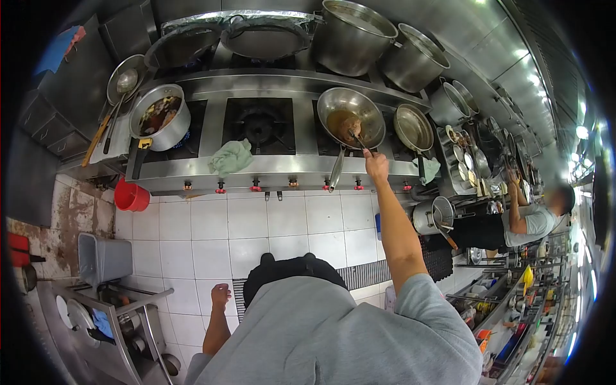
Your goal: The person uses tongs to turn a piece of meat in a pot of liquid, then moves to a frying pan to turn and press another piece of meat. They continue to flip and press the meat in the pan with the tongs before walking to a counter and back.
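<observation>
My right hand (377,165) is closed around a slim dark utensil (359,142), whose far end reaches into a steel frying pan (330,102) on the stove; its exact kind is too small to tell. At that end a brown piece of food (348,128) lies in brownish liquid. The pan's long handle (337,168) points toward me, beside my right hand and apart from it. My left hand (221,295) hangs low at my side over the tiled floor, fingers curled in, with nothing visible in it.
A pot of dark food (136,122) stands on the left burner, near a green cloth (231,158). Right of my pan is another pan (399,128). Tall stockpots (346,51) stand behind. Another person (532,221) works at the far right. A red bucket (132,194) is at lower left.
</observation>
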Motion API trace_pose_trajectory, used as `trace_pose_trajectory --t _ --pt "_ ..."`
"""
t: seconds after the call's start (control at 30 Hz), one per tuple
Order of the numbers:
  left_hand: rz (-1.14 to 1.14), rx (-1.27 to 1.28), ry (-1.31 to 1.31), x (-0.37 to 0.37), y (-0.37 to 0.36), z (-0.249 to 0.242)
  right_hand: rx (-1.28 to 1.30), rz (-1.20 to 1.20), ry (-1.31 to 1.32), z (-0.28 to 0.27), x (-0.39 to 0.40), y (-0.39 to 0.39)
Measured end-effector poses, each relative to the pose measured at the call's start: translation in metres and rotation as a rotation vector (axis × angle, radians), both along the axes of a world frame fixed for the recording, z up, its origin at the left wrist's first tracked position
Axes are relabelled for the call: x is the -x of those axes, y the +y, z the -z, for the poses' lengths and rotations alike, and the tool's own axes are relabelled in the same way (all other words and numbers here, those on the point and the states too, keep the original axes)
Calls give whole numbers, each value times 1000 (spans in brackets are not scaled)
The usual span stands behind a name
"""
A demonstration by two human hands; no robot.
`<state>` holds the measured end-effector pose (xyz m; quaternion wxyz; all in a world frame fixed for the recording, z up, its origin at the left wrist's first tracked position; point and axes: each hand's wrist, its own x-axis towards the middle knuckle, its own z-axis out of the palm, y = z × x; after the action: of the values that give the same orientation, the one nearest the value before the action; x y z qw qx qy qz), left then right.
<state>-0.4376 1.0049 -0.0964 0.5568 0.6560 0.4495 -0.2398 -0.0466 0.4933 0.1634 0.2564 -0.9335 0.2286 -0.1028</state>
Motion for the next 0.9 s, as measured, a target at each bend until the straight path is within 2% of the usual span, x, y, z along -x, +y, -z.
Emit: trace_pose_trajectory --t 0.27,0.4,0.9 --pt "5 -27 7 -6 -1 -1 -32 10 0 -6 5 5" --pt "-7 4 -4 -5 -3 -1 8 25 -53 7 1 0" --pt "-18 12 -6 -5 -3 -2 -34 9 0 2 7 6"
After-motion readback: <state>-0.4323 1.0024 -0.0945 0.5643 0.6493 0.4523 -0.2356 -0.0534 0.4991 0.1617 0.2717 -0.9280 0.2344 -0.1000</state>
